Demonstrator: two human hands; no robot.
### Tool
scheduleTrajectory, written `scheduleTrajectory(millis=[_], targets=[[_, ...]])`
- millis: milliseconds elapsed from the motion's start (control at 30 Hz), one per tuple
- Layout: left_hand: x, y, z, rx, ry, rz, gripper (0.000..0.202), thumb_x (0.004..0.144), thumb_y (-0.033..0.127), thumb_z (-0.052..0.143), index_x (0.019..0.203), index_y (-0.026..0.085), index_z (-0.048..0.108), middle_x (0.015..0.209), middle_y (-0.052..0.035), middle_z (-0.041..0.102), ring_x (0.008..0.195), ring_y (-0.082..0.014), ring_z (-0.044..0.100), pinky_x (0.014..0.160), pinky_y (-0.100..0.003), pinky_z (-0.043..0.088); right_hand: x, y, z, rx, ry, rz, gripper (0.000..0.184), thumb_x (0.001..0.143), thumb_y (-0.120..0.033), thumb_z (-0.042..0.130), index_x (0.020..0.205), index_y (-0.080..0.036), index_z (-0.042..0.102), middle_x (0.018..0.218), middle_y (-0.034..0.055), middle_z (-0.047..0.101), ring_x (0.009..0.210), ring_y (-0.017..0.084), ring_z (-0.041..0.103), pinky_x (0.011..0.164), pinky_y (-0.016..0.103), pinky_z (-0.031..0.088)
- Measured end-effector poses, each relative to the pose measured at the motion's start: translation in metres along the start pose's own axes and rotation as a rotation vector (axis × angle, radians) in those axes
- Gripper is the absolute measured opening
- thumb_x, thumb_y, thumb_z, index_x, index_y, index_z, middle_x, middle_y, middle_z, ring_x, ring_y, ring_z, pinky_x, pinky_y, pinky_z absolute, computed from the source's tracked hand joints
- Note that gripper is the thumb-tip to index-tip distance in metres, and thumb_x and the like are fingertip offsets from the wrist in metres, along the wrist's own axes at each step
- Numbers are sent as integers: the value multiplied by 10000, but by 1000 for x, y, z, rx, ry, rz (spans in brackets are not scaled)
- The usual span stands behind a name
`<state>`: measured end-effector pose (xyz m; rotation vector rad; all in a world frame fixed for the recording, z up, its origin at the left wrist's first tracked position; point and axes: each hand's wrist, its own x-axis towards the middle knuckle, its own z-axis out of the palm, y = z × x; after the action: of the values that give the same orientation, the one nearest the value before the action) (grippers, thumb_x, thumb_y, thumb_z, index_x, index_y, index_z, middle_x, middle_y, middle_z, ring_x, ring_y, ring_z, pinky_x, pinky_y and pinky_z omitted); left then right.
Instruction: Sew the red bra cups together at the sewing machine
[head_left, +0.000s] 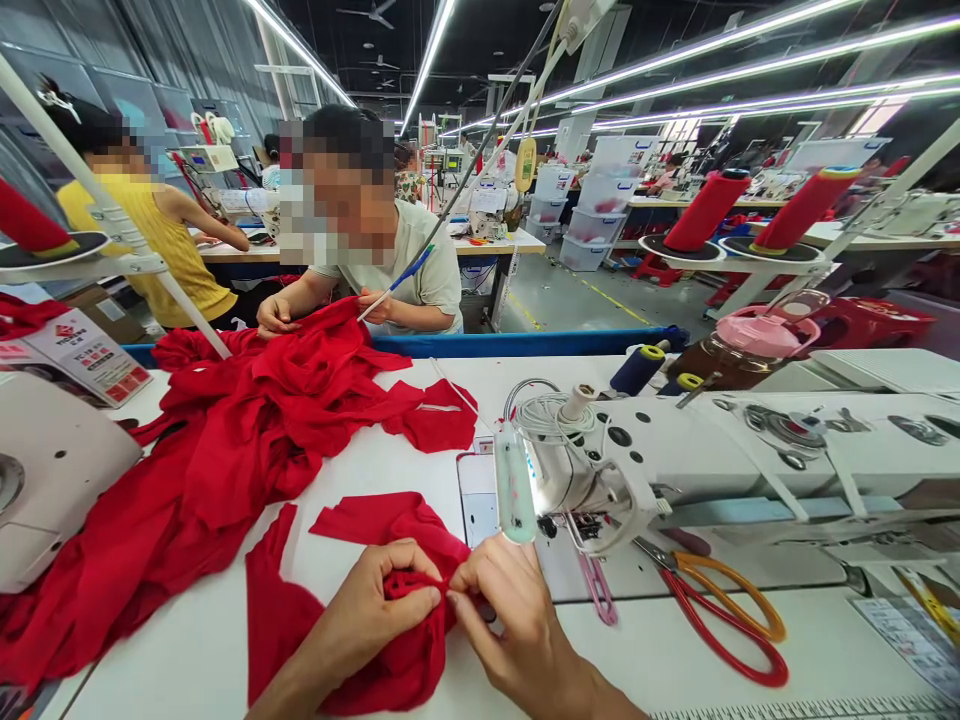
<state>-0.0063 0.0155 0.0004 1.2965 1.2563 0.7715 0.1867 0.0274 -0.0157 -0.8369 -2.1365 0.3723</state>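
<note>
A piece of red fabric [405, 665] lies bunched on the white table just left of the sewing machine [570, 470]. My left hand [382, 600] pinches a gathered fold of it between thumb and fingers. Close beside it, my right hand [514, 610] grips the same fabric at its edge, the fingertips of both hands almost touching. The fabric's flat ends spread out to the left and behind my hands. Right of my right hand lie scissors [720, 610] with one orange and one red handle, their blades partly under the machine arm.
A large heap of red cloth [247, 430] covers the table's left side, by another machine [60, 480]. Across the table a co-worker [405, 260] handles part of that heap. Thread cones [709, 210] stand at the right behind a pink-lidded jug [757, 340]. A ruler [810, 708] lines the front edge.
</note>
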Motion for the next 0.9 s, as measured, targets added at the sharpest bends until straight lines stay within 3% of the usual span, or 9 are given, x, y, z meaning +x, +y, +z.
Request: scheduleTrajectory(millis=[300,667,900], targets=[[-1,-5,2,16,23,37,81,797,246,649,747,183,651,788,5,647,783,-168,575,760,-266,430,0,1,2,-23,28,-20,171,952,-78,513,834,-202,521,765,-6,573,729,166,508,810,355,316],[-1,-3,1,-133,9,-83,157,769,311,683,726,174,619,674,45,537,651,-120,438,627,-244,348,0,-1,-1,-151,119,-195,162,901,-22,566,839,-171,588,701,4,567,683,159,428,775,368,297],[0,-1,1,-59,13,-31,110,760,276,670,719,178,640,721,26,583,713,-145,490,686,-259,373,0,-3,-1,-114,134,-158,169,900,-21,560,832,-175,579,717,4,571,685,156,446,767,368,297]])
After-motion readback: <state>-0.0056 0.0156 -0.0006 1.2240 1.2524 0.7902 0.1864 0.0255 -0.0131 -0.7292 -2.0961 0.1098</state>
